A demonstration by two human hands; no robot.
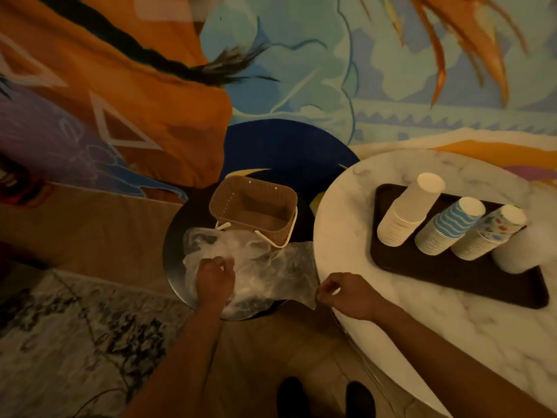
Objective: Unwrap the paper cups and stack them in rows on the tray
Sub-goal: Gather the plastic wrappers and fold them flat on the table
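Several stacks of paper cups stand upside down in a row on the dark tray (452,277): a plain cream stack (408,211), a blue-striped stack (449,226), a patterned stack (485,233) and a blurred white stack (524,251). Crumpled clear plastic wrappers (271,273) lie on the small round metal table (171,257). My left hand (214,282) rests on the wrappers with curled fingers gripping the plastic. My right hand (343,294) pinches the right corner of the plastic at the marble table's edge.
A brown wicker basket (256,206) with white handles sits behind the wrappers on the small table. The tray rests on a round white marble table (437,327) at the right. A painted wall rises behind. My feet show at the bottom on the wooden floor.
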